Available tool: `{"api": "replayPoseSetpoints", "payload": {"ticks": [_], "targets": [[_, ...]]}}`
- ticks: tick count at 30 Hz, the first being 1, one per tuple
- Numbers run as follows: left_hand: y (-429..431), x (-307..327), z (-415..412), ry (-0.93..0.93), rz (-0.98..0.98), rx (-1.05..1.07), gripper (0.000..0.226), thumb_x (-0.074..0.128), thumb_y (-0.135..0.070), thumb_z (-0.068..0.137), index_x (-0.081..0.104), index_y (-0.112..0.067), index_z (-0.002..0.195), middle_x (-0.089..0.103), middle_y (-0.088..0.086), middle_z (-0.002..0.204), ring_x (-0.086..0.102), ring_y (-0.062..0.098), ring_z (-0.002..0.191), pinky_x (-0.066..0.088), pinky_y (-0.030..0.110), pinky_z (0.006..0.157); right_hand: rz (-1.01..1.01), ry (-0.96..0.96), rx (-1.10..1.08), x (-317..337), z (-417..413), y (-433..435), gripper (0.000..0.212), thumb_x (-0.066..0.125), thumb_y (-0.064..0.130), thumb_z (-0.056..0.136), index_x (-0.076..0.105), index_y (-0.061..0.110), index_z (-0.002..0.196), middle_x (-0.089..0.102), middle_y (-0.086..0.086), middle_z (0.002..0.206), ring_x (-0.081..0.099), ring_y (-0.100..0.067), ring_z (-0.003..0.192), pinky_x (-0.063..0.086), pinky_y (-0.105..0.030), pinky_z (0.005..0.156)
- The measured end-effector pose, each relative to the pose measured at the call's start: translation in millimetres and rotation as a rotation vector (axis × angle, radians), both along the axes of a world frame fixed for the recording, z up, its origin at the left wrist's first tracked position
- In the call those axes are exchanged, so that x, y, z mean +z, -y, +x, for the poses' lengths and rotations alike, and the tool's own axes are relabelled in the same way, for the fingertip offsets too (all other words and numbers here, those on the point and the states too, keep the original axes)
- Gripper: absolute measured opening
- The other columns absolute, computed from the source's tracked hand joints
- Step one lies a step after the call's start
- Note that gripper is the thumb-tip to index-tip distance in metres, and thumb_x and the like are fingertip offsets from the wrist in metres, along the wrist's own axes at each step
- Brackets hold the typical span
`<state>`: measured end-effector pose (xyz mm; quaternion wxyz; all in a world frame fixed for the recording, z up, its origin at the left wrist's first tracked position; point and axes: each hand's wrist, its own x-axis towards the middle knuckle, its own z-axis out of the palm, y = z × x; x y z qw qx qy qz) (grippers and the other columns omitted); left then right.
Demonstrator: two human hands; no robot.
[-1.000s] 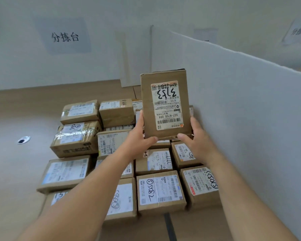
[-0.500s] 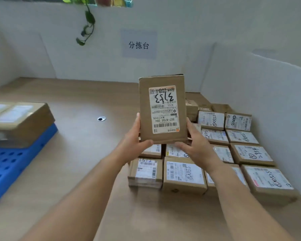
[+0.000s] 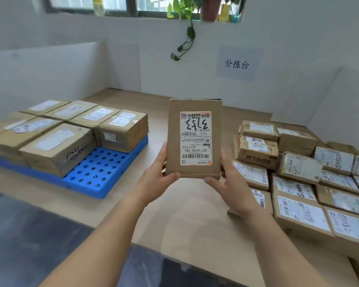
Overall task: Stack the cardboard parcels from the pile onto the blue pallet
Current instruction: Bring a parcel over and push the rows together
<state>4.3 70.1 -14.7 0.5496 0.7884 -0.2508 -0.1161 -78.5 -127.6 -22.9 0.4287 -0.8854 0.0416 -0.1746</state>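
1. Cardboard parcel (image 3: 194, 137): upright, label facing the camera, held above the table (image 3: 174, 212) between blue pallet (image 3: 100, 172) and pile (image 3: 298, 183).
2. Left hand (image 3: 157, 179), right hand (image 3: 229, 184): each grips a lower corner, thumbs in front.

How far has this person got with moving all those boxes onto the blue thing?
Partly done. Several stacked parcels already sit on the blue pallet, filling its far part, while its near corner is bare. In hand: one labelled parcel, held upright by the left hand and right hand above the table, between pallet and pile. Left to do: the pile on the right, many parcels not yet moved.
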Motion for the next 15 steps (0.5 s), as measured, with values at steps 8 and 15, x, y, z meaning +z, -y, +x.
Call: {"api": "replayPoseSetpoints", "payload": {"ticks": [8,15], "targets": [[-84.6,-18.4,21.2,-0.029,-0.002,0.167,0.082,0.056,-0.017,0.093,0.003,-0.052,0.144,0.043,-0.038,0.123,0.046,-0.016,0.11,0.039,0.012,0.093,-0.058,-0.044,0.076,-22.9,46.7,-79.6,0.079,0.068,0.028,0.082,0.024,0.039,0.146,0.056,0.01,0.126,0.052,-0.006,0.109,0.045,-0.037,0.095],[-151.0,-33.5,50.9,-0.063,0.071,0.349,0.078,0.056,-0.017,0.093,0.007,-0.039,0.149,0.038,-0.019,0.141,0.039,0.007,0.128,0.034,0.03,0.108,-0.006,-0.093,0.2,-52.5,100.2,-145.6,0.086,0.056,0.055,0.071,0.019,0.039,0.147,0.056,0.012,0.125,0.055,-0.009,0.114,0.05,-0.039,0.092]]}}
